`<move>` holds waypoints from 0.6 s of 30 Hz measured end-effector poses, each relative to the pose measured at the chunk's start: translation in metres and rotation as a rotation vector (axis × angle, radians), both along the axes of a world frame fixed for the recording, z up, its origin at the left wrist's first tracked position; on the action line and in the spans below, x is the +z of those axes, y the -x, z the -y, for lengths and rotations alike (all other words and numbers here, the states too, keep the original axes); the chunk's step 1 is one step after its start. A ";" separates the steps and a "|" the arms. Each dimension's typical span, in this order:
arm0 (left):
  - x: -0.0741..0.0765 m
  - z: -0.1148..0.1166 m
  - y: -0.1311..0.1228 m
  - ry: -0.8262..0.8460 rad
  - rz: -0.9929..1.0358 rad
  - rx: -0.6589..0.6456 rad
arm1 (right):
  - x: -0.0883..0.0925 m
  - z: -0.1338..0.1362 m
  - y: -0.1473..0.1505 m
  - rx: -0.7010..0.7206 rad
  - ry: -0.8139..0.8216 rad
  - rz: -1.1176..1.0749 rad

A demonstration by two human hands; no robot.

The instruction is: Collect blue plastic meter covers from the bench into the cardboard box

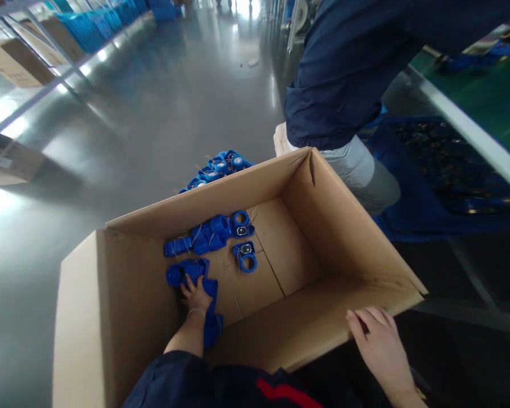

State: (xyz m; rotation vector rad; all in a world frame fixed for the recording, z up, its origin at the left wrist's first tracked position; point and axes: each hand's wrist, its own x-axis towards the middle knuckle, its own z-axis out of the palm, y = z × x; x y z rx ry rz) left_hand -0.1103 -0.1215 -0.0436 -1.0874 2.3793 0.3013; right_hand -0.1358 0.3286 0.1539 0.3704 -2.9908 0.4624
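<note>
My left hand [195, 294] reaches down into the cardboard box [348, 238] and rests on a blue plastic part [185, 272] lying on the box floor near the left wall. My fingers curl over its edge, though from this angle I cannot tell whether they have truly closed on it or only press on it. More blue parts [215, 232] lie in a loose row further along the floor, with one separate piece [246, 256] just beside them. My right hand [376, 340] lies flat and open on the near rim of the box, fingers spread over the cardboard edge, holding nothing. Beyond the far wall, a small heap of blue parts [221, 167] sits on the grey floor [161, 107]. A person in a dark jacket [352, 62] stands close beside the far right corner of the box.
</note>
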 end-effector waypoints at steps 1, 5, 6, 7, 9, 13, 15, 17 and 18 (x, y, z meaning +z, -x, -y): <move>0.000 0.007 0.004 -0.015 0.013 -0.008 | 0.001 0.001 0.000 -0.007 0.000 0.003; -0.006 0.010 0.016 -0.045 0.072 0.019 | 0.005 0.004 0.001 -0.018 -0.008 0.010; -0.009 0.004 0.017 -0.030 0.074 0.040 | 0.006 0.004 0.002 -0.014 -0.009 0.012; -0.012 -0.004 0.017 -0.006 0.069 0.064 | 0.007 0.005 0.002 -0.010 -0.012 0.014; -0.015 -0.021 0.015 0.047 0.045 0.099 | 0.008 0.005 0.002 -0.013 -0.018 0.015; -0.010 -0.036 0.009 0.116 -0.016 0.079 | 0.007 0.004 0.002 -0.015 -0.038 0.026; -0.004 -0.030 0.010 0.146 -0.061 0.025 | 0.006 0.003 0.001 -0.007 -0.042 0.037; 0.000 -0.018 0.015 0.171 -0.101 -0.032 | 0.005 0.002 0.000 -0.011 -0.039 0.049; 0.001 -0.012 0.019 0.174 -0.109 -0.048 | 0.005 0.002 0.000 -0.020 -0.034 0.056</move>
